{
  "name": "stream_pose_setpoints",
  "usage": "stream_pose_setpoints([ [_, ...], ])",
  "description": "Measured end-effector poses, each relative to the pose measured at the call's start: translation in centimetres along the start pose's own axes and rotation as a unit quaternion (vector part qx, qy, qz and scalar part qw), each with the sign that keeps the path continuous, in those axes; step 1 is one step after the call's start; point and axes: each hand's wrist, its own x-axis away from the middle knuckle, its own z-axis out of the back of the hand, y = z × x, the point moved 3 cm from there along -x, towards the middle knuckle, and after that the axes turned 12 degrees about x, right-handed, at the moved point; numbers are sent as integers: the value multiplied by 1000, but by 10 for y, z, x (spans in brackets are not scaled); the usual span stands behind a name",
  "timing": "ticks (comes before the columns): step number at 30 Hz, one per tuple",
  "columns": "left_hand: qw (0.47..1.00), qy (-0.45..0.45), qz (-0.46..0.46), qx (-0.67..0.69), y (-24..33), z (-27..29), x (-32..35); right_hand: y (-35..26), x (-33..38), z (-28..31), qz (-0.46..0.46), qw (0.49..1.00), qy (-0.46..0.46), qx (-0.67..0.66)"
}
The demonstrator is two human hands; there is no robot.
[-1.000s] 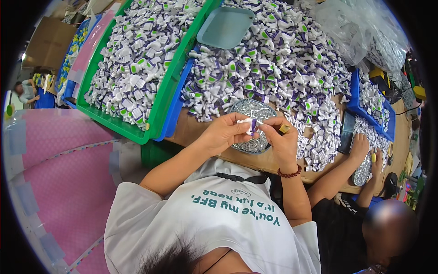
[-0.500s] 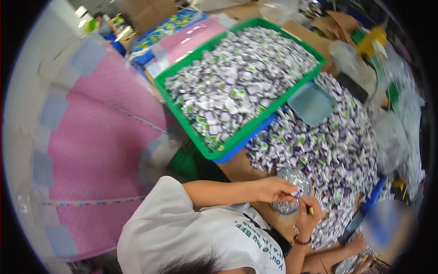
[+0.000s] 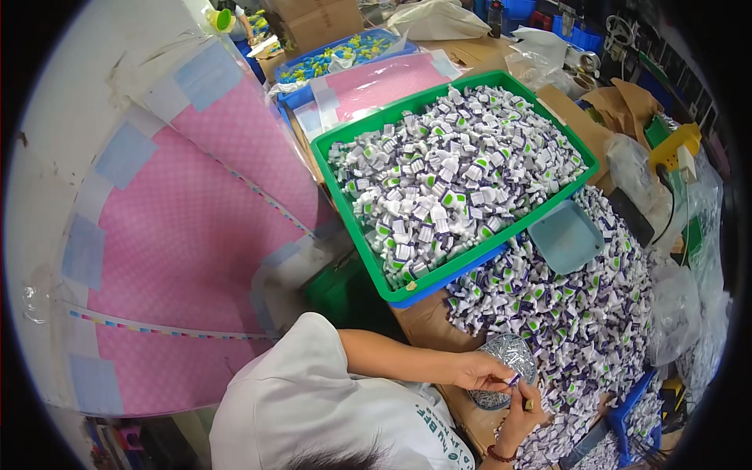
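So both hands are up close together, nearly meeting. The left hand has its thumb and fingers pinched on a small white-and-purple plastic piece, and the right hand is mostly closed, fingertips pinched at that same piece; the finer grip is too tiny to make out. The piece is at the edge of a round bowl full of silver metal pins, seen from above.

Count-wise: two hands, one piece between them, one bowl, one green rectangular plastic tray with one blue tray under it, and one shallow grey-blue plastic tray. The white-and-purple pieces in the green tray, plus the loose heap on the brown cardboard-coloured worktop? Way too many to count, honestly.
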Motion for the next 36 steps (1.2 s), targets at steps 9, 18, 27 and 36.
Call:
stream_pose_setpoints([
  [9,1000,-4,-21,4,5,-1,1,-20,4,-10,118,986,39,109],
  [18,966,-27,-134,-218,17,-19,11,-10,-3,-5,63,993,49,89],
  [27,969,19,-94,-227,18,-40,17,-37,-8,13,143,977,65,145],
  [36,946,14,-104,-307,12,-39,11,-32,2,19,227,949,80,206],
])
